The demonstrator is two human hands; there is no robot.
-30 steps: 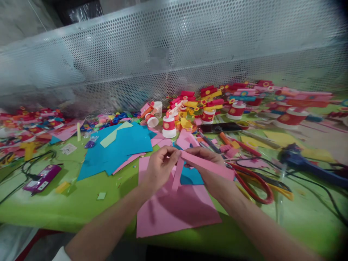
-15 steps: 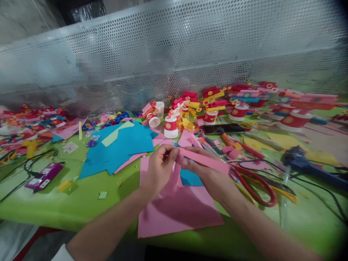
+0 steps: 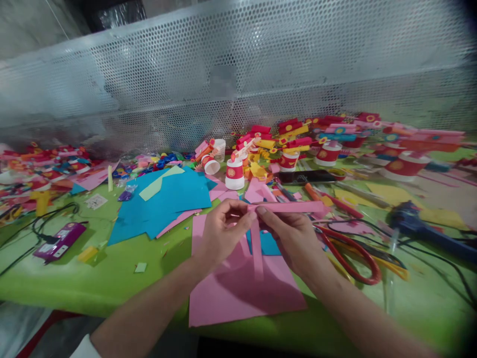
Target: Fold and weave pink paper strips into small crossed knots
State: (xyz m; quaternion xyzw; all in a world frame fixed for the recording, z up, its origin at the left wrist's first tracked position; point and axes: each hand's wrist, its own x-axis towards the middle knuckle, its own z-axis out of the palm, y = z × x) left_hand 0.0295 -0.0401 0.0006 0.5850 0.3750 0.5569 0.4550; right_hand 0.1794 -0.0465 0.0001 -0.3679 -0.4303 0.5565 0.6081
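Observation:
Between both hands is a pair of pink paper strips (image 3: 257,248), crossing at the fingertips; one hangs down and the other runs out to the right. My left hand (image 3: 225,228) pinches the strips where they meet, thumb on top. Close beside it, my right hand (image 3: 288,233) is closed on the same spot, its thumb pressing the corner. Under the hands lies a pink paper sheet (image 3: 246,298), with a piece of blue paper (image 3: 266,243) at its far edge. Just beyond stands a white cup with a red band (image 3: 234,174).
Large blue sheets (image 3: 171,199) lie to the left, near a purple device with a cord (image 3: 61,241). On the right are red-handled scissors (image 3: 367,273) and a blue glue gun (image 3: 413,221). Several decorated cups (image 3: 328,153) line the back before a perforated metal panel (image 3: 268,59).
The strip reaching right has swung up to nearly level. The other strip now hangs straight down in plain sight, and my right thumb has shifted onto the crossing.

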